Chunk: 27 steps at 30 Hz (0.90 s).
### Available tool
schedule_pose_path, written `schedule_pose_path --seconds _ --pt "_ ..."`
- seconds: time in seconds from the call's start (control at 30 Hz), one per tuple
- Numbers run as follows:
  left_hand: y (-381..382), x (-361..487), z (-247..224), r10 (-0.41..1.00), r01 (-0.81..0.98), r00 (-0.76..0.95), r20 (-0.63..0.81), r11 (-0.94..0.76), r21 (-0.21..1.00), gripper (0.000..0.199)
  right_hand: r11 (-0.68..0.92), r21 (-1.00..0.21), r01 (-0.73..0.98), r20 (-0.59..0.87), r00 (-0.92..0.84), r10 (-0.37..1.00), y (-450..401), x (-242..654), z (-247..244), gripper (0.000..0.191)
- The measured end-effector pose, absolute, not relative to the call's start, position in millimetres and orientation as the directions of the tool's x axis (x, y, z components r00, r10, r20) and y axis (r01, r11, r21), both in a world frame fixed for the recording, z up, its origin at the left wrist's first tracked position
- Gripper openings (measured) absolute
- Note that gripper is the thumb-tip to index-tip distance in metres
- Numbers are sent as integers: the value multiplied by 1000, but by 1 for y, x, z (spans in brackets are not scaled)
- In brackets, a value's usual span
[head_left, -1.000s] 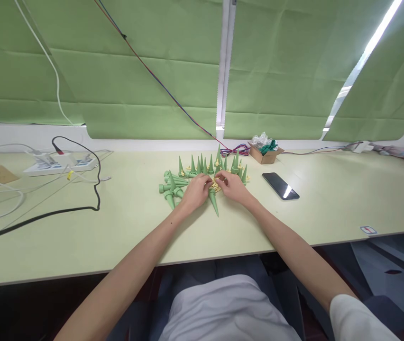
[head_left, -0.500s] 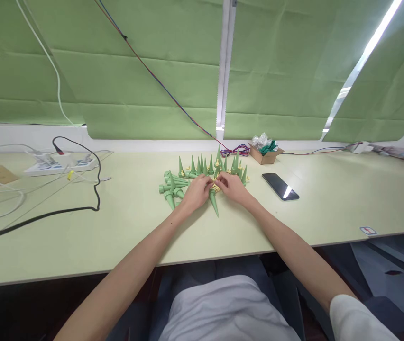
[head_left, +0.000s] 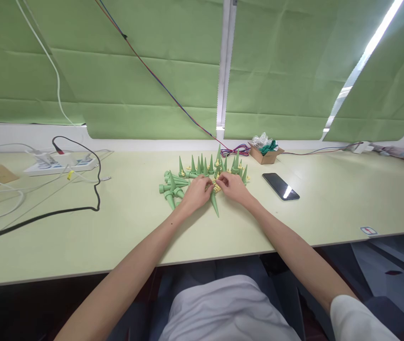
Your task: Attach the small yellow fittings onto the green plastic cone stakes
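Note:
Several green cones stand upright in a cluster, one of them a standing cone (head_left: pixel 181 167) at its left end. Other green cones lie on their sides left of my hands, such as a lying cone (head_left: pixel 169 200). Small yellow pieces (head_left: pixel 217 187) show between my fingertips. My left hand (head_left: pixel 198 191) is closed, fingers pinched at the yellow pieces; what it holds is too small to make out. My right hand (head_left: pixel 232 185) is also pinched beside them, its contents hidden. One green cone (head_left: pixel 215 204) points toward the table's front edge, just below my hands.
A black phone (head_left: pixel 280 186) lies right of my hands. Behind it is a small cardboard box (head_left: pixel 265 157) with plastic and green material, beside coiled wires (head_left: pixel 235 150). At the left are a power strip (head_left: pixel 59 164) and a black cable (head_left: pixel 63 210) on the pale table (head_left: pixel 134 237).
My two hands have moved slightly apart, and a little more of the yellow pieces shows between them. The cones around them look unchanged.

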<state>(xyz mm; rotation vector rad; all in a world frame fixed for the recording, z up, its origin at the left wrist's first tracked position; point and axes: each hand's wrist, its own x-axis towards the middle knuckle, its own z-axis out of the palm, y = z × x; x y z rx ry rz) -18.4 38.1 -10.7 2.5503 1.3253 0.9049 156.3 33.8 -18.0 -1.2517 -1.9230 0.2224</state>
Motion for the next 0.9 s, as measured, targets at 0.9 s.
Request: schedule_pose_path --seconds 0.9 --pt "37 -16 -8 803 681 388 452 -581 446 19 487 -531 693 542 -164 824 33 156 -17 21"
